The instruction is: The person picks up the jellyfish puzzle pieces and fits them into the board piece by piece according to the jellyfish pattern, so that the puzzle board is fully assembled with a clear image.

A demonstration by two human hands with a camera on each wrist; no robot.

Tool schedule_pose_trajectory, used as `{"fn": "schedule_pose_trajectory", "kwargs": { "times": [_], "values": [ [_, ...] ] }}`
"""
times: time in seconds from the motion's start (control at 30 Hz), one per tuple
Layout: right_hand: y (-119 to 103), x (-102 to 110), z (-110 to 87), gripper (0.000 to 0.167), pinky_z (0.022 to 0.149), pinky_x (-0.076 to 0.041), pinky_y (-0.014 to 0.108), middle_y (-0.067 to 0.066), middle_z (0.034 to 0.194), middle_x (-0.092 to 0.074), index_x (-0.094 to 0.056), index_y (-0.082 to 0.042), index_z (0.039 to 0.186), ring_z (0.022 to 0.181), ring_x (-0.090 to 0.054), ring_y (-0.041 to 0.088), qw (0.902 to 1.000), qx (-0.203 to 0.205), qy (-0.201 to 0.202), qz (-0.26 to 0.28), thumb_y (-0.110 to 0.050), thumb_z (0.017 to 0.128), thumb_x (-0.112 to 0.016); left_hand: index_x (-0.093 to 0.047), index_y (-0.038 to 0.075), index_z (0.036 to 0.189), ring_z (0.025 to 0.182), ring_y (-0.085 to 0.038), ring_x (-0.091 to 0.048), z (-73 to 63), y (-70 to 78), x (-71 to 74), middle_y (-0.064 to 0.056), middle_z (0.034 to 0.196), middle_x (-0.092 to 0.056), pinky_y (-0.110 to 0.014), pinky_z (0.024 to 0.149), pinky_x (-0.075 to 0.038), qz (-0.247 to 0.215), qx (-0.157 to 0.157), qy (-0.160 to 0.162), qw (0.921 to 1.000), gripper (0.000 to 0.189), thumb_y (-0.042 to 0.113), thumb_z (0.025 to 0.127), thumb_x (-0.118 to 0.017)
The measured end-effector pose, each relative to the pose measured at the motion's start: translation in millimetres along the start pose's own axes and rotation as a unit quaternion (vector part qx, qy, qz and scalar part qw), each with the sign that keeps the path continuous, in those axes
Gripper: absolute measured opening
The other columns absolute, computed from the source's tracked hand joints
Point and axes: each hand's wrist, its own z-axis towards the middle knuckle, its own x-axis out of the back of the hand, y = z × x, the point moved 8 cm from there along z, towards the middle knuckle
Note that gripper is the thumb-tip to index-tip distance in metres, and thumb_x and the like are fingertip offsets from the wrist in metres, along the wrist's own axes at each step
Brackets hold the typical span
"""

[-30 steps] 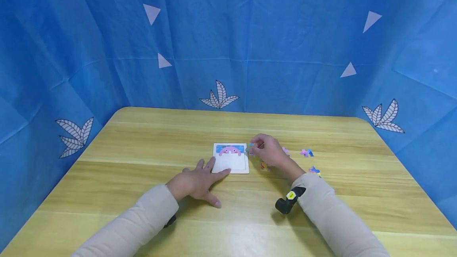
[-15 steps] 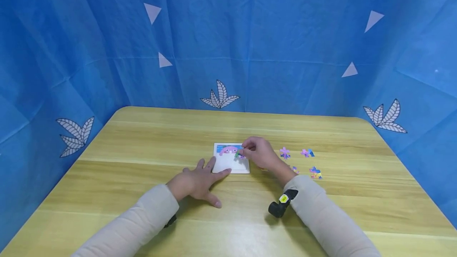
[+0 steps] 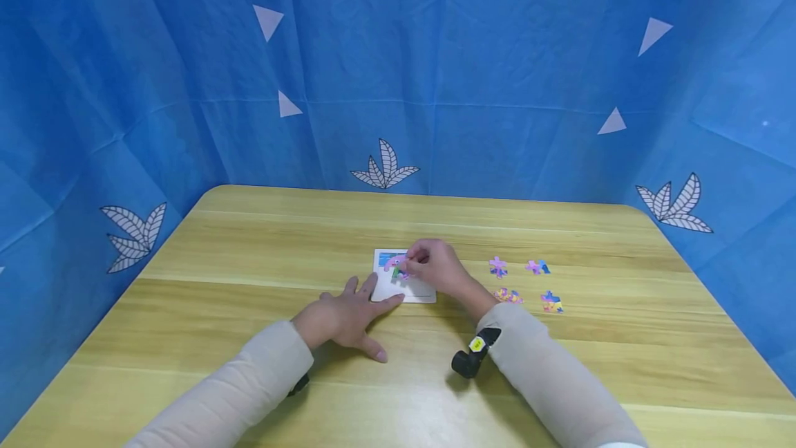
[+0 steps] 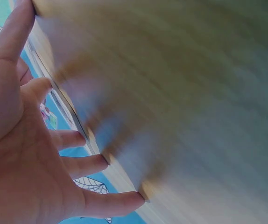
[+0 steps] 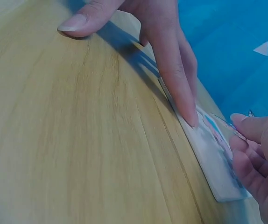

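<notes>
A small white-framed jigsaw board [image 3: 388, 290] lies on the table, with part of a pink and blue picture along its far side. My left hand [image 3: 345, 318] lies spread at the board's near left corner; the index finger rests on the frame, as the right wrist view also shows. Between thumb and fingers, my right hand [image 3: 438, 269] pinches a jigsaw piece [image 3: 396, 273] with green and pink on it, close over the board's picture. In the left wrist view the piece [image 4: 53, 120] shows past the left fingers. The right hand hides the board's far right part.
To the right of the board, several loose jigsaw pieces [image 3: 498, 267] lie face up on the wooden table [image 3: 280, 247]. A blue curtain [image 3: 497, 54] with white leaves and triangles hangs behind. A black wrist camera [image 3: 469, 361] sits under the right sleeve cuff.
My right hand has carried the jigsaw piece leftward from beside the board to over its middle, uncovering loose pieces on the right. The left hand has stayed in place.
</notes>
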Motion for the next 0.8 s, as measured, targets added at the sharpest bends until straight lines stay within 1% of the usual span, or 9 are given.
{"fn": "schedule_pose_trajectory", "kwargs": {
  "times": [0.13, 0.3, 0.47, 0.7, 0.8],
  "values": [
    [1.6, -6.1, 5.1, 0.014, 0.062, -0.049, 0.023, 0.003, 0.076, -0.065, -0.067, -0.005, 0.087, 0.070, -0.058, 0.013, 0.9994, -0.033, -0.013, -0.001, -0.012, 0.079, -0.076, -0.015, 0.048, 0.147, 0.142, -0.043, -0.010, 0.8, 0.3, -0.4, -0.011, 0.159, -0.002, -0.069, 0.096, -0.029, 0.005, -0.001, -0.001, 1.0000, 0.094, 0.071, 0.069, -0.062],
    [2.4, -14.0, 10.1, 0.017, 0.058, -0.048, 0.022, 0.003, 0.076, -0.065, -0.067, -0.005, 0.089, 0.068, -0.058, 0.012, 0.9984, -0.049, -0.027, -0.002, -0.015, 0.079, -0.077, -0.016, 0.047, 0.148, 0.142, -0.043, -0.010, 0.7, 0.8, -0.4, -0.012, 0.159, -0.002, -0.069, 0.095, -0.030, 0.008, -0.002, 0.000, 1.0000, 0.094, 0.071, 0.069, -0.062],
    [1.7, -22.2, 12.9, 0.018, 0.056, -0.047, 0.022, 0.004, 0.075, -0.066, -0.066, -0.005, 0.088, 0.066, -0.059, 0.011, 0.9975, -0.055, -0.045, 0.002, -0.015, 0.079, -0.077, -0.016, 0.047, 0.147, 0.142, -0.043, -0.010, 0.5, 1.3, 0.3, -0.011, 0.159, -0.002, -0.069, 0.096, -0.029, 0.007, -0.003, 0.000, 1.0000, 0.094, 0.071, 0.070, -0.062],
    [-0.8, -27.3, 16.4, 0.019, 0.059, -0.050, 0.022, 0.005, 0.075, -0.068, -0.064, -0.003, 0.089, 0.066, -0.062, 0.011, 0.9973, -0.054, -0.049, 0.006, -0.012, 0.079, -0.077, -0.017, 0.047, 0.148, 0.142, -0.043, -0.011, 0.0, 2.0, 2.1, -0.011, 0.159, -0.003, -0.069, 0.095, -0.030, 0.014, -0.005, 0.004, 0.9999, 0.094, 0.071, 0.070, -0.062],
    [-1.0, -27.8, 16.9, 0.018, 0.060, -0.049, 0.022, 0.004, 0.074, -0.067, -0.064, -0.004, 0.089, 0.066, -0.061, 0.011, 0.9969, -0.062, -0.048, 0.002, -0.012, 0.079, -0.076, -0.017, 0.047, 0.148, 0.142, -0.043, -0.011, -0.5, 1.8, 1.9, -0.012, 0.159, -0.003, -0.069, 0.095, -0.030, 0.014, -0.004, 0.003, 0.9999, 0.093, 0.071, 0.070, -0.062]
  ]
}}
